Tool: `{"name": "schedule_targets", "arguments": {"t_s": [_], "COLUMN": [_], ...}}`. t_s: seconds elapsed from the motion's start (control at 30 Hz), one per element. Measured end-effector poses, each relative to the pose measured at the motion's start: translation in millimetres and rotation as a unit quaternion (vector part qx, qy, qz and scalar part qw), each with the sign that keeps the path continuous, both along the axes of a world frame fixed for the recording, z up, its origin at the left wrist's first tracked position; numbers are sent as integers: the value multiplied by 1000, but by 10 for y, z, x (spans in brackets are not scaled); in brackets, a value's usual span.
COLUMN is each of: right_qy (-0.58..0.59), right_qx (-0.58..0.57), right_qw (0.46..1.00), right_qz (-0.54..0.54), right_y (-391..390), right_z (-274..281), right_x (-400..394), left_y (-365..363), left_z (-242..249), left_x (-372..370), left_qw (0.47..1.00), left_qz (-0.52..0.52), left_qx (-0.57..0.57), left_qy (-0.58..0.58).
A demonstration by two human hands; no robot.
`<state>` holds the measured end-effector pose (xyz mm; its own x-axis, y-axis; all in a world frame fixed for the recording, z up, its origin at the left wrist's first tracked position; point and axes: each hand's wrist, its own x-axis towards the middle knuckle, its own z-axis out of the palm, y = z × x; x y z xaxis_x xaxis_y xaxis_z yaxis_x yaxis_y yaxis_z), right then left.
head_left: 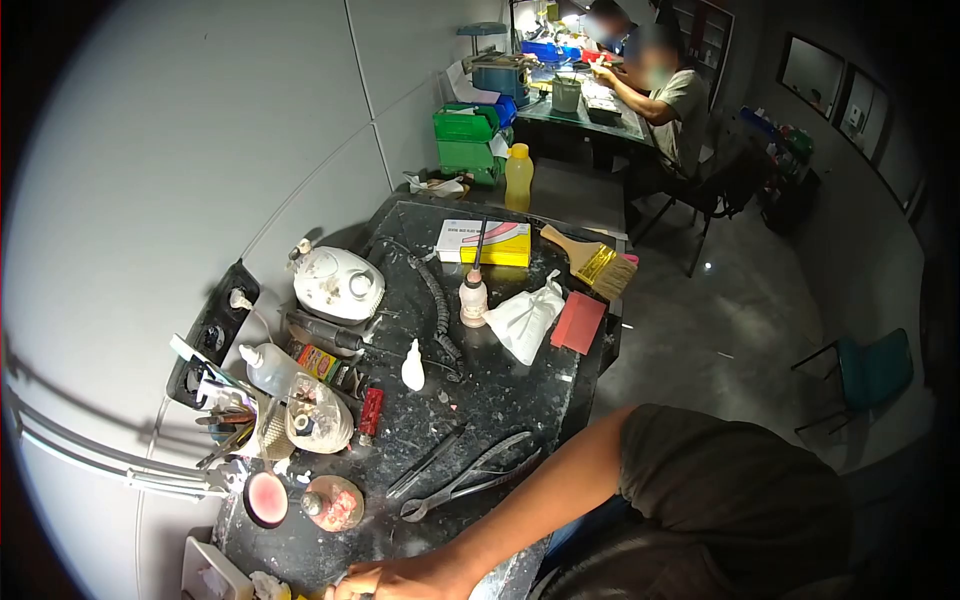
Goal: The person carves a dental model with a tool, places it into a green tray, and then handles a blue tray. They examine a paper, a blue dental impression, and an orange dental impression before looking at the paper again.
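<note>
My right hand (405, 578) is low in the head view, cut off by the bottom edge. Its fingers are curled together near the table's (400, 540) lower end; what lies in them is mostly hidden. Just above the hand and forearm lie metal long-handled pliers (465, 488), with dark tweezers (425, 463) alongside. Beyond the fingers stand a squat glass burner-like bottle (333, 503) and a round dish of pink material (266, 498). At the lower left is a white bin (212, 572) with crumpled paper (268, 585) beside it. My left hand is out of view.
Along the wall stand a white machine (340, 284), bottles (318, 412) and a tool cup (265, 430). Farther up lie a brush (590, 262), a box (485, 242), a white bag (525, 318) and red sandpaper-like sheets (578, 322). Two people (680, 115) work at another bench.
</note>
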<state>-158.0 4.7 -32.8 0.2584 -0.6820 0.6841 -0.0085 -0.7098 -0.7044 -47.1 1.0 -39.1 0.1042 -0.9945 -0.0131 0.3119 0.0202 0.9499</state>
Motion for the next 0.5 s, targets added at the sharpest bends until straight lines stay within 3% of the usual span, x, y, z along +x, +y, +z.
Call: {"name": "schedule_targets", "arguments": {"t_s": [0.2,0.27,0.3,0.33,0.4,0.5], "right_qy": [-98,-114,-79,-95,-87,20], "right_qx": [68,101,63,124,214,242], "right_qw": [987,984,992,983,966,965], "right_qz": [104,94,78,94,117,94], "right_y": [-57,-62,-100,-89,-77,-83], "right_z": [112,220,259,276,376,396], "right_x": [-126,-239,-337,-370,-463,-494], "left_y": [70,124,163,230,206,227], "left_z": [11,19,71,114,73,183], "left_x": [147,244,281,326,473,516], "left_qw": [1000,1000,1000,999,992,970], "left_qz": [5,8,6,-32,-97,-136], "left_qx": [2,5,2,-2,-22,-15], "left_qy": [-3,5,13,0,-74,-199]}}
